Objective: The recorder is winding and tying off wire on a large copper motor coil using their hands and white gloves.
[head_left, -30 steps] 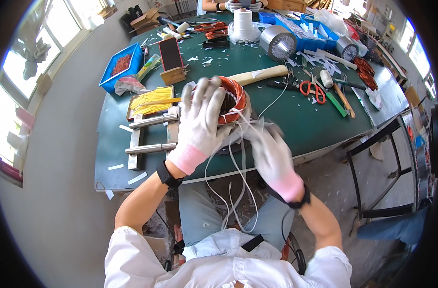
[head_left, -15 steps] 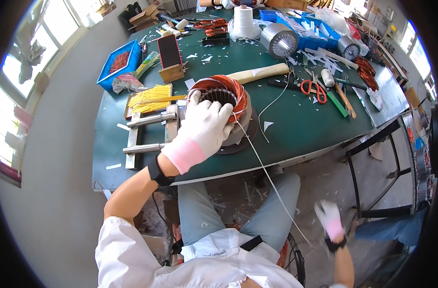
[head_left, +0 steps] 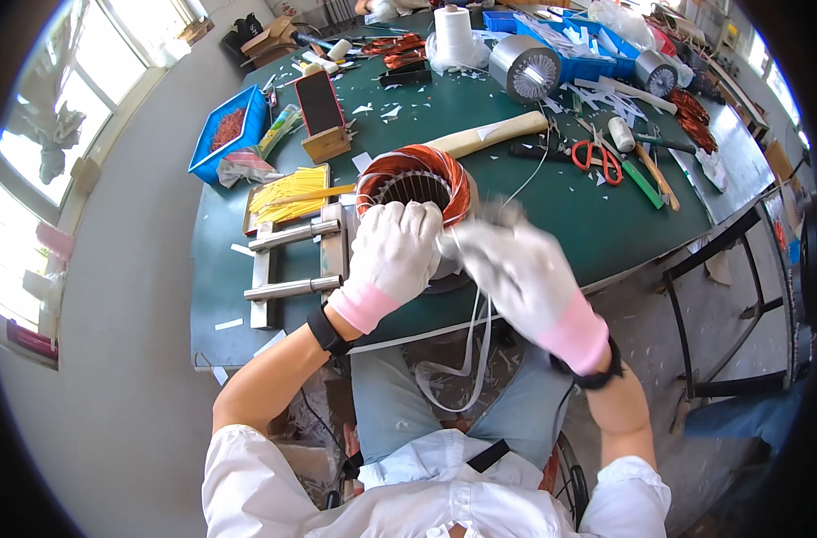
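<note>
A round motor stator (head_left: 458, 166) with copper-red windings stands near the front edge of the green table. My left hand (head_left: 395, 255), in a white glove with a pink cuff, has its fingers bent over the stator's near rim. To the right of that rim is my right hand (head_left: 516, 269), gloved alike, its fingertips smeared by motion. White cord (head_left: 480, 359) hangs in a loop from between my hands down over my lap. Whether the right fingers pinch it cannot be made out. A wooden mallet handle (head_left: 489, 134) lies behind the stator.
Left of the stator are a metal frame with two bars (head_left: 292, 287) and a tray of yellow strips (head_left: 292, 193). Behind stand a phone on a wooden block (head_left: 319, 103) and a white cord spool (head_left: 453, 40). Red-handled scissors (head_left: 596, 161) lie at the right.
My right hand has come up from low at the right to beside the stator. The cord, stretched toward the lower right before, now hangs slack in a loop. My left hand stays at the rim.
</note>
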Demonstrator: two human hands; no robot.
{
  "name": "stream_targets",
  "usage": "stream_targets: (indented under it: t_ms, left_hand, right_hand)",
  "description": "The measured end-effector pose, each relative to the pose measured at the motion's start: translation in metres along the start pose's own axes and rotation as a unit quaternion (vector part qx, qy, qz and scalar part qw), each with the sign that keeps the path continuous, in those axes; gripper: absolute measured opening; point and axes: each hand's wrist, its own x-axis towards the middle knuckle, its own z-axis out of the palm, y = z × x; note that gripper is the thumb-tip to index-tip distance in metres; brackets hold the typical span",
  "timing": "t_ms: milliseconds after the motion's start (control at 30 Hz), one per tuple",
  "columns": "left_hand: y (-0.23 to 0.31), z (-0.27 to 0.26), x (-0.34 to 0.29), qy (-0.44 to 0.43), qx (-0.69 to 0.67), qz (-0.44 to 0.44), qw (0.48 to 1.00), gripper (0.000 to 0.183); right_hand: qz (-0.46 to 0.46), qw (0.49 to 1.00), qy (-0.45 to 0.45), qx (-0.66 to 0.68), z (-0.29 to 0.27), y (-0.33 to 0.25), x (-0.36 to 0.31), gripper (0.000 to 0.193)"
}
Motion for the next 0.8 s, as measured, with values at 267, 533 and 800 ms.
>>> stream_targets:
  t_ms: [267,533,800]
  left_hand:
    - [-0.017,-0.005,0.000,-0.013,-0.111,0.050,0.992,0.041]
    - [-0.015,-0.005,0.011,0.046,-0.186,0.009,0.981,0.026]
    - [-0.021,-0.019,0.020,0.009,-0.207,-0.002,0.978,0.030]
  right_hand:
    - [0.126,0.955,0.148,0.223,0.016,0.046,-0.019,0.021]
    - [0.295,0.939,-0.021,0.179,-0.119,0.073,-0.021,0.028]
    - [0.004,0.942,0.238,-0.236,0.001,0.017,-0.037,0.032]
